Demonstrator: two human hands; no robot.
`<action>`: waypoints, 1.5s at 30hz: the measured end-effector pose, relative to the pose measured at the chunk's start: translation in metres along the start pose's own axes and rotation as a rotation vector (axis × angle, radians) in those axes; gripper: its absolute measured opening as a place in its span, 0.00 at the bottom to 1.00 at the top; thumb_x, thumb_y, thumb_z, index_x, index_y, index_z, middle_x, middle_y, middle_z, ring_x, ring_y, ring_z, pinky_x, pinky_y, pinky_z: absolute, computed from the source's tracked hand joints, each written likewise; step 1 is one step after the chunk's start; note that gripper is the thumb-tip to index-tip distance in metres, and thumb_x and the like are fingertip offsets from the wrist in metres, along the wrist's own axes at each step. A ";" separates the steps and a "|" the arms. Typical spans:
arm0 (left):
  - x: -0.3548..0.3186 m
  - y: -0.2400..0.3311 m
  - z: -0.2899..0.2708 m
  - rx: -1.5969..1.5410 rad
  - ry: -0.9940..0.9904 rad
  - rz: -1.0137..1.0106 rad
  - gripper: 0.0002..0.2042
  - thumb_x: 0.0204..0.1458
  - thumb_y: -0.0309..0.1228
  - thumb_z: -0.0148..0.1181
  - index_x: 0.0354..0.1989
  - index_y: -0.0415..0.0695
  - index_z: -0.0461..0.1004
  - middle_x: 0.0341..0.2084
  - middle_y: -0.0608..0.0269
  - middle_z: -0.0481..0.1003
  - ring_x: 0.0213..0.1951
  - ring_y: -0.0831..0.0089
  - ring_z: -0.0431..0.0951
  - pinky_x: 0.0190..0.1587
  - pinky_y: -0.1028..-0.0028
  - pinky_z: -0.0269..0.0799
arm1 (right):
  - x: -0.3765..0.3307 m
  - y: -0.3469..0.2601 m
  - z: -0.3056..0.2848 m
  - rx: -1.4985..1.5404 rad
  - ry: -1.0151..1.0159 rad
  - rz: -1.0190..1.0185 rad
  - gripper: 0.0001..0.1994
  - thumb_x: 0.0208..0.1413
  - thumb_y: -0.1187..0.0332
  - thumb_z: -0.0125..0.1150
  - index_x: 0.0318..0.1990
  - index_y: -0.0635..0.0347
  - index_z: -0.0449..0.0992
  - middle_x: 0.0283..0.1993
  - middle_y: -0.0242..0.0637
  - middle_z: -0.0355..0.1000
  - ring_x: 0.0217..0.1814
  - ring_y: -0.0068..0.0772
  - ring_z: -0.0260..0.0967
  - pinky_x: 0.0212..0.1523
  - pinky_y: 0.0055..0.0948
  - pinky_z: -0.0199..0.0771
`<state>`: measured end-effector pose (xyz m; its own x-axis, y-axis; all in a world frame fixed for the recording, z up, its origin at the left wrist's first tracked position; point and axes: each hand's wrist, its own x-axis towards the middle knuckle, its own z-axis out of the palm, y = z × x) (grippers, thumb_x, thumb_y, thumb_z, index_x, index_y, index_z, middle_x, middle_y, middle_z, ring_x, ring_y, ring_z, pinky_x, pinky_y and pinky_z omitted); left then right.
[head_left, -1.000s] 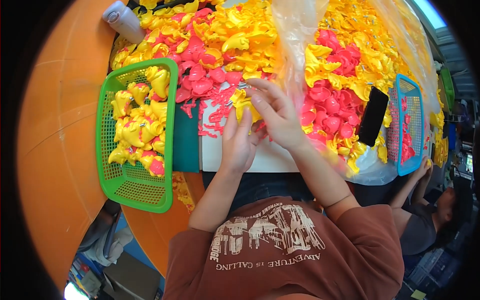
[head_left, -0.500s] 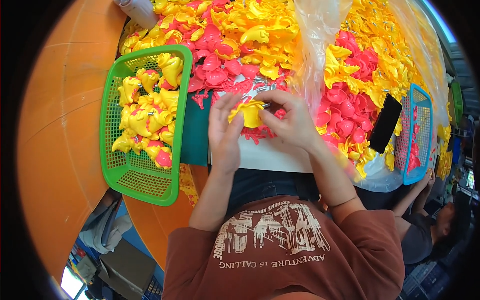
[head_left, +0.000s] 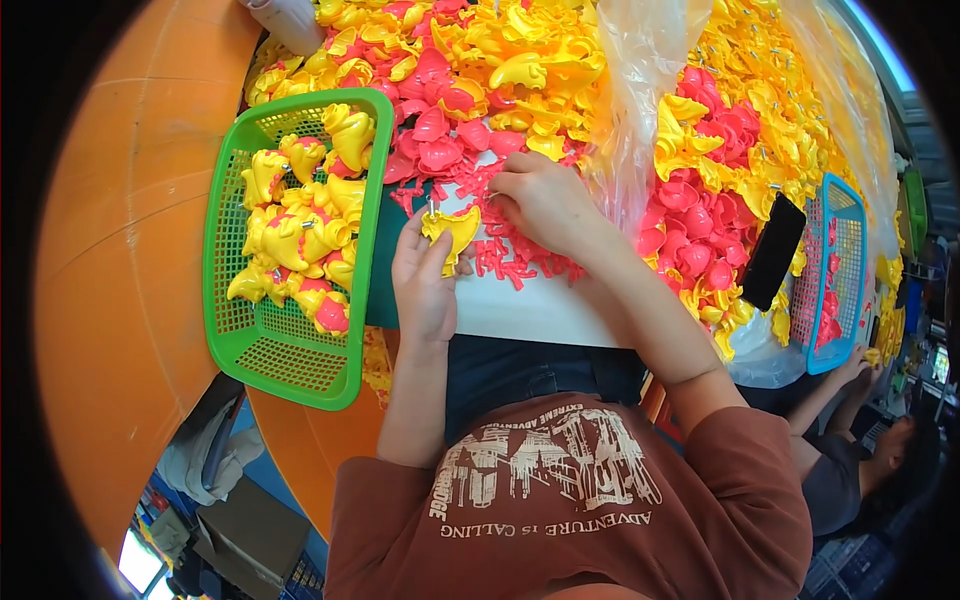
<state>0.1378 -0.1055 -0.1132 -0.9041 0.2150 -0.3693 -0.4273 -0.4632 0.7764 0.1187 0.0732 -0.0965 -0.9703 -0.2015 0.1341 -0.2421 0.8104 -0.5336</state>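
My left hand (head_left: 425,285) is closed on a curved yellow plastic shell (head_left: 458,230), holding it over the left part of the white work surface. A short metal pin (head_left: 432,206) stands up at the shell's left end. To the right, my right hand (head_left: 548,205) reaches over a heap of small pink plastic parts (head_left: 505,255). Its thumb and fingers are pinched together at the heap's far side; what they hold, if anything, is too small to make out. Pink cup-shaped shells (head_left: 437,152) lie just beyond both hands.
A green basket (head_left: 365,250) with yellow-and-pink toy figures stands on the left. Yellow shells (head_left: 545,70) pile up at the back. On the right are clear plastic sheeting (head_left: 640,90), a black phone (head_left: 773,252), a blue basket (head_left: 812,290) and another person's hands (head_left: 855,365).
My hands have come apart. The left has drawn left with the yellow shell, turning it; the right has let go of the shell and moved away to the small parts.
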 end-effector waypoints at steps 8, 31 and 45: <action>0.002 -0.002 0.000 0.027 0.010 0.049 0.19 0.53 0.20 0.49 0.53 0.37 0.55 0.43 0.52 0.71 0.36 0.67 0.77 0.31 0.77 0.74 | 0.011 0.008 0.009 -0.251 0.059 0.038 0.03 0.45 0.73 0.56 0.26 0.63 0.74 0.33 0.41 0.68 0.39 0.43 0.69 0.38 0.37 0.71; 0.007 -0.011 0.011 0.052 -0.024 0.091 0.14 0.51 0.19 0.53 0.46 0.37 0.60 0.38 0.54 0.72 0.32 0.71 0.77 0.29 0.77 0.74 | -0.004 0.001 -0.018 0.155 0.035 0.195 0.05 0.45 0.73 0.62 0.30 0.63 0.75 0.30 0.39 0.73 0.31 0.31 0.73 0.35 0.26 0.72; -0.004 0.004 0.033 0.007 -0.189 -0.081 0.11 0.53 0.23 0.55 0.45 0.40 0.66 0.32 0.61 0.73 0.29 0.77 0.74 0.29 0.78 0.73 | -0.032 -0.009 -0.013 1.033 0.344 0.135 0.09 0.51 0.82 0.56 0.40 0.68 0.75 0.40 0.38 0.73 0.44 0.24 0.69 0.45 0.22 0.70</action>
<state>0.1397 -0.0802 -0.0921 -0.8510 0.4094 -0.3288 -0.4982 -0.4316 0.7520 0.1520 0.0799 -0.0852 -0.9755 0.1485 0.1623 -0.1741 -0.0700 -0.9822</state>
